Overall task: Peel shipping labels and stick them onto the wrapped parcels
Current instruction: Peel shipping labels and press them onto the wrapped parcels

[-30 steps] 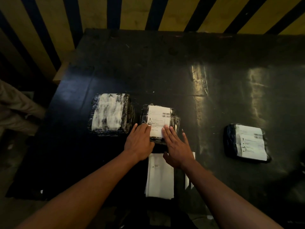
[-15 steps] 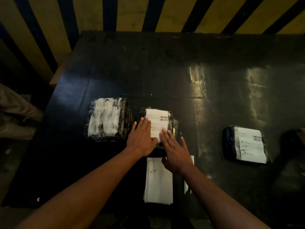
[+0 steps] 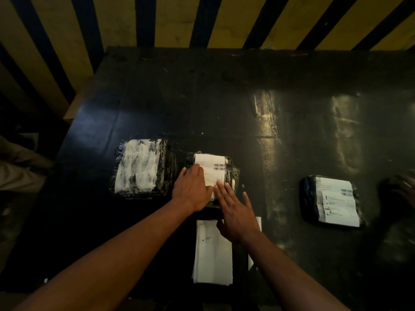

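A small parcel wrapped in dark plastic point(image 3: 233, 173) lies in the middle of the table with a white shipping label point(image 3: 213, 168) on its top. My left hand point(image 3: 193, 189) lies flat on the label's left side, fingers together. My right hand point(image 3: 235, 209) rests flat with fingers spread on the label's near right corner. Neither hand holds anything. A larger wrapped parcel point(image 3: 141, 167) with a white, streaked top lies to the left. A third parcel point(image 3: 330, 202) with a label stuck on it lies at the right.
A stack of white label sheets point(image 3: 213, 254) lies at the near edge under my right wrist. The black table point(image 3: 224, 104) stretches back to a yellow and black striped wall point(image 3: 179, 19). Another person's hand point(image 3: 406, 189) shows blurred at the right edge.
My left hand has slid further up and across the label. My right hand has stayed at the near corner. A blurred hand has come in at the far right.
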The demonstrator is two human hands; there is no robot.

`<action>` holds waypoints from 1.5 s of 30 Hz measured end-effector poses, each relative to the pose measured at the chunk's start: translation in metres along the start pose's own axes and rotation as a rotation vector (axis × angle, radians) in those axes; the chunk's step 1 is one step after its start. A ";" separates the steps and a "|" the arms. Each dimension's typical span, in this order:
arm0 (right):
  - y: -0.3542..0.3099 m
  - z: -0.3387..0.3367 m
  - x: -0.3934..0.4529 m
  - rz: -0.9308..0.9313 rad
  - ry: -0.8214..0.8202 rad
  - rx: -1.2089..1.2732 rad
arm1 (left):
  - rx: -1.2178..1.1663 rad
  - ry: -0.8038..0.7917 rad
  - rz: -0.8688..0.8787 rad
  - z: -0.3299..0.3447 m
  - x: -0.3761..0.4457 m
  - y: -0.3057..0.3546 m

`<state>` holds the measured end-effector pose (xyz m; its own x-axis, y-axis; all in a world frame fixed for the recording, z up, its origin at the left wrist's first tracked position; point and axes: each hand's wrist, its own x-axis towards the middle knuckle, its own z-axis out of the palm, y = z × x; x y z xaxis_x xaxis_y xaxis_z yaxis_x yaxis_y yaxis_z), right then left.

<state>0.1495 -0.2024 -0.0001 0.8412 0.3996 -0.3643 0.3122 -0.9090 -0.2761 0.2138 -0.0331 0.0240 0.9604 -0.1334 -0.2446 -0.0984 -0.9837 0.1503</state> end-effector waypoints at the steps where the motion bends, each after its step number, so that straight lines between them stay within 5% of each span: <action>1: 0.000 0.000 0.000 0.002 0.002 0.002 | -0.022 0.014 0.011 -0.002 0.003 0.000; 6: -0.001 0.001 0.000 -0.003 0.003 -0.002 | -0.073 -0.115 0.214 0.001 0.018 -0.006; 15: 0.000 -0.002 0.001 -0.005 -0.011 0.005 | -0.088 -0.185 -0.067 -0.013 0.065 -0.023; 21: 0.000 0.000 0.000 -0.003 0.008 0.006 | -0.005 -0.223 0.279 -0.010 0.053 -0.018; 27: 0.002 -0.002 0.001 -0.018 0.014 0.011 | 0.016 -0.334 0.067 -0.020 0.084 -0.019; 30: 0.002 -0.006 0.004 -0.029 0.050 0.086 | -0.093 -0.270 -0.009 -0.023 0.074 -0.025; 36: 0.004 -0.017 0.022 0.153 0.442 0.443 | -0.451 -0.212 -0.250 0.003 0.010 -0.030; 41: 0.004 -0.019 0.044 0.256 0.108 0.545 | -0.639 -0.233 -0.258 0.021 -0.013 -0.028; 45: 0.011 -0.009 0.052 0.257 0.061 0.614 | -0.603 -0.144 -0.282 0.015 -0.015 -0.023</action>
<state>0.2003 -0.1926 -0.0141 0.8845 0.1556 -0.4399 -0.1940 -0.7348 -0.6500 0.1980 -0.0105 0.0097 0.8797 0.0631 -0.4713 0.3534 -0.7498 0.5593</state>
